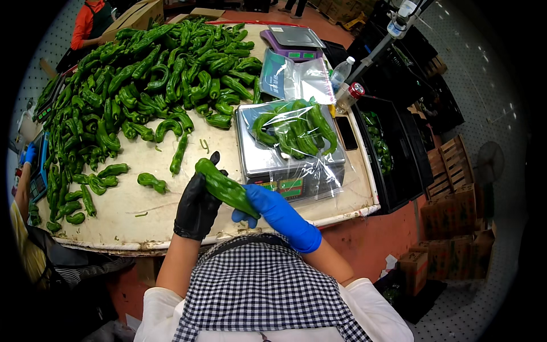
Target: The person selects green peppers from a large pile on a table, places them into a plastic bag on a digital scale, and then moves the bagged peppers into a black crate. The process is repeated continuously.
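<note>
A single green pepper (226, 188) is held between my two hands in front of the apron. My left hand (198, 207), in a black glove, grips its upper end. The blue-gloved right hand (280, 216) has its fingers around the lower end. Just beyond, a clear plastic bag with several green peppers (299, 130) lies on the steel pan of a digital scale (252, 160). The bag's loose edge hangs over the lit display. A large heap of green peppers (141, 81) covers the far and left parts of the table (171, 222).
Flat plastic bags (295, 77) lie behind the scale, near a purple scale (292, 45). A water bottle (342, 72), a red-lidded jar (351, 96) and a phone (345, 133) line the right edge. Beside it stands a black crate (395, 171). A co-worker's blue-gloved hand (30, 154) is far left.
</note>
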### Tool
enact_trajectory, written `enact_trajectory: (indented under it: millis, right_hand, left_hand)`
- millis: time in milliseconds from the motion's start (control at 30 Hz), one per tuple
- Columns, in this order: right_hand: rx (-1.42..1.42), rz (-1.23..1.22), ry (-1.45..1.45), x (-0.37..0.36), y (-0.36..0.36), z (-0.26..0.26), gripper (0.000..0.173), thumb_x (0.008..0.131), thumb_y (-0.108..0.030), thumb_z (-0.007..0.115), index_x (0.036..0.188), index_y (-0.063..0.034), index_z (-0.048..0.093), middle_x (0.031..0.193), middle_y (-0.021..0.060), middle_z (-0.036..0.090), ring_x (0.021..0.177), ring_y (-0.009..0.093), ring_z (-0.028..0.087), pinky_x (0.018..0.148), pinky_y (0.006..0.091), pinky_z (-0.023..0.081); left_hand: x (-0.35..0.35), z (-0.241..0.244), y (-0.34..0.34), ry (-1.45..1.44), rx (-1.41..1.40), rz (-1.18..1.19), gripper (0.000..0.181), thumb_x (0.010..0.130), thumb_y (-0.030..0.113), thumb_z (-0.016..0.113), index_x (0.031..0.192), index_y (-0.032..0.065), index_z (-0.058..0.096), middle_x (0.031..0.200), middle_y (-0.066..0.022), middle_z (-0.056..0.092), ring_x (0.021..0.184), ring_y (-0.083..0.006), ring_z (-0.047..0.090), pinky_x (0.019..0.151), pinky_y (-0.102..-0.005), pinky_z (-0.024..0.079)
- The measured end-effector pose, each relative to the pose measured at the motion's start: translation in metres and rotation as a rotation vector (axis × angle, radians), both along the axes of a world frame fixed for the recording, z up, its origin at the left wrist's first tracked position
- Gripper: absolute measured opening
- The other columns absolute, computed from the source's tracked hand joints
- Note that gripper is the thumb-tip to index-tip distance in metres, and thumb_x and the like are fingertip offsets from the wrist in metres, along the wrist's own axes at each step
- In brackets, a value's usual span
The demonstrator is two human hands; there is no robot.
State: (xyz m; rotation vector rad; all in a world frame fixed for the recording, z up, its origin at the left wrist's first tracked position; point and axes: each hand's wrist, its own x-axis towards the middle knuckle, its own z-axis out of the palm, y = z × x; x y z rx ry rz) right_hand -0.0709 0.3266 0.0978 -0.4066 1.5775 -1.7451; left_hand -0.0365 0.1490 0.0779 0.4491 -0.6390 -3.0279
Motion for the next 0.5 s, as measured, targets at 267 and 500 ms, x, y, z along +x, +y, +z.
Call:
enact_trajectory:
  millis: [267, 500]
  right_hand:
    - [-0.105, -0.011, -0.066, 0.0, 0.02, 0.001, 0.048, 0.102, -0.037, 0.035, 0.129, -0.0017, 0.051, 0.097, 0.0095, 0.069, 0.069, 0.009, 0.055, 0.069, 0.022, 0.048]
    - [0.089, -0.278, 0.607, 0.009, 0.013, -0.008, 0.035, 0.086, -0.008, 0.063, 0.121, -0.0119, 0.061, 0.084, 0.0067, 0.066, 0.067, 0.017, 0.058, 0.066, 0.0281, 0.049]
  left_hand:
    - [0.003, -0.029, -0.013, 0.198, 0.135, -0.166, 0.054, 0.099, 0.022, 0.046, 0.146, 0.0047, 0.027, 0.116, -0.01, 0.06, 0.097, -0.0145, 0.059, 0.075, -0.0251, 0.049]
    - [-0.001, -0.011, -0.006, 0.23, -0.278, -0.053, 0.059, 0.097, 0.029, 0.051, 0.147, 0.0098, 0.027, 0.12, -0.0112, 0.058, 0.098, -0.0139, 0.056, 0.066, -0.024, 0.046]
